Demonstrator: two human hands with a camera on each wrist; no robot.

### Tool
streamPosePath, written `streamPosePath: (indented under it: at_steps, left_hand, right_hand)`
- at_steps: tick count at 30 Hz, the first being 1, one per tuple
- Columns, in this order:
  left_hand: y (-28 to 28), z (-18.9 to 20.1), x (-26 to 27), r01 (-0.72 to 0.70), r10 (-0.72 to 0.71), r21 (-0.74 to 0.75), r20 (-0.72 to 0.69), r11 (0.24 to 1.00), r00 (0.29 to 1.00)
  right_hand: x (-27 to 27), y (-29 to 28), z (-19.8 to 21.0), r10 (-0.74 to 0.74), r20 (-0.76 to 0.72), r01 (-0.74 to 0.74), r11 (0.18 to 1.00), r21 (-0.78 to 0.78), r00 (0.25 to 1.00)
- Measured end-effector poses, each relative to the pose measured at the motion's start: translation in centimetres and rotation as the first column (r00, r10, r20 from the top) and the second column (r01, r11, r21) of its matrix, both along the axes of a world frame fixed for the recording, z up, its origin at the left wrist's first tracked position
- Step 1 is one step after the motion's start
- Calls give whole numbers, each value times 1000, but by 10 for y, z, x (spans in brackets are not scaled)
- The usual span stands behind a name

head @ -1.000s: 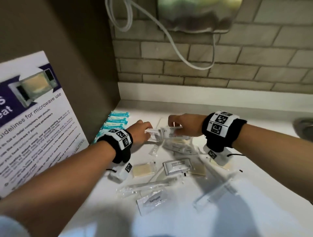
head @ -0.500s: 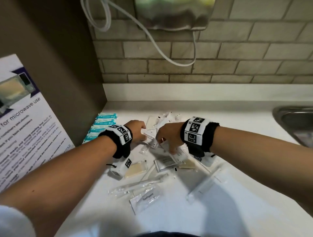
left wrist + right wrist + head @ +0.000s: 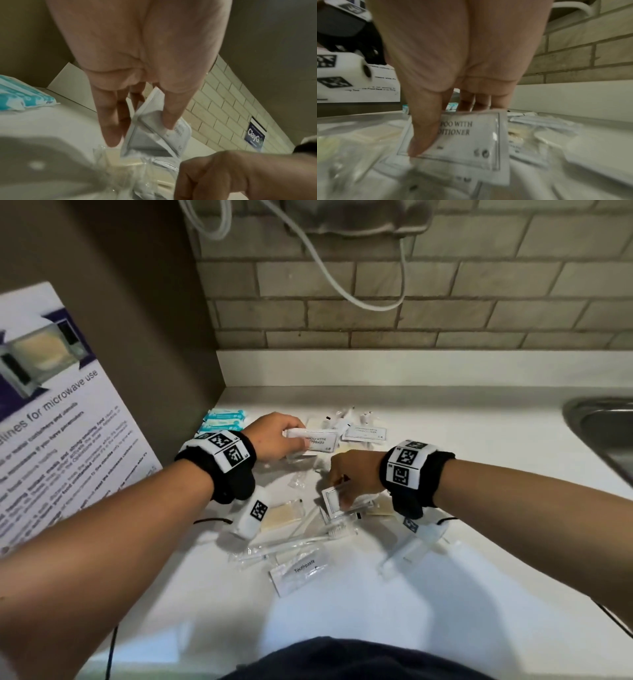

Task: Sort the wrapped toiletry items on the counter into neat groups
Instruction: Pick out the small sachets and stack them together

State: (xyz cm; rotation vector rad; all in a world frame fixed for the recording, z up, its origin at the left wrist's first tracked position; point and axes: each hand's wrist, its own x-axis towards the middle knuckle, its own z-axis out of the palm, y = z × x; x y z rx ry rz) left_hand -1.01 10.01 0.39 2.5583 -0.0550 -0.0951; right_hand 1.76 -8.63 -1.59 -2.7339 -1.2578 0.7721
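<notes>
My left hand point(image 3: 291, 440) pinches a small stack of white shampoo sachets point(image 3: 313, 441) between thumb and fingers, just above the counter; the left wrist view shows the stack of sachets point(image 3: 154, 136) fanned slightly. My right hand point(image 3: 342, 491) is lower in the pile, pinching another shampoo-with-conditioner sachet point(image 3: 333, 498). In the right wrist view my thumb lies on the front of that sachet point(image 3: 465, 143) and my fingers are behind it. One more such sachet point(image 3: 365, 433) lies flat at the back.
Teal packets point(image 3: 224, 419) lie in a row by the left wall. Wrapped toothbrushes point(image 3: 294, 541), a soap bar point(image 3: 282, 513) and a toothpaste sachet point(image 3: 299, 571) lie nearer me. A sink point(image 3: 603, 433) is at the right, a microwave notice point(image 3: 58, 419) at the left.
My right hand has left the left hand's side, come down toward me into the pile and taken a sachet. The left hand still holds its sachets.
</notes>
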Motion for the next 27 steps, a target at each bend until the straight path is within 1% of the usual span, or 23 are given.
streamPosePath:
  at_steps: [1,3,6,10,12,14,16,19,20,22,25,26,27]
  left_hand:
    - [0,0,-2,10,-9,2,-36,1000,999]
    - [1,-3,-6,6,-7,-17,-62,1000,998]
    - [2,-9,-12,-51,48,-95,-33,994,998]
    - [0,-13,-16,-101,108,-215,22,971,994]
    - [-4,-13,-16,-118,129,-267,25,956,991]
    - [-10,-14,-15,-127,136,-308,7,943,991]
    - [-19,-14,-14,-119,119,-349,-21,930,993]
    - [-38,-10,-8,-90,71,-424,-59,901,996]
    - [-44,-8,-3,-91,70,-452,-62,887,996]
    - [-56,1,2,-127,93,-546,-91,828,992]
    - [-70,18,8,-194,125,-672,-150,715,981]
    - [-73,22,11,-195,110,-707,-165,680,980]
    - [-77,26,15,-183,85,-721,-170,668,982]
  right_hand:
    - [0,-2,-4,-15,-1,15,1000,18,1000]
    - [1,-8,-13,-58,-21,59,996,59,998]
    - [0,-17,-18,-122,-97,134,981,138,988]
    - [-11,-20,-17,-56,3,55,995,89,998]
    - [-14,-20,-13,-25,62,22,998,56,998]
    - [-13,-21,-7,-27,83,22,998,63,996]
    - [-9,-23,4,-47,69,38,991,130,996]
    - [3,-26,26,-108,41,89,943,322,993]
    - [9,-28,34,-132,32,110,917,385,991]
    - [22,-32,47,-175,-8,158,863,480,985]
    - [43,-40,60,-230,-95,244,801,547,969]
    - [50,-44,61,-251,-92,258,785,563,964]
    - [58,-47,63,-276,-73,267,776,572,958]
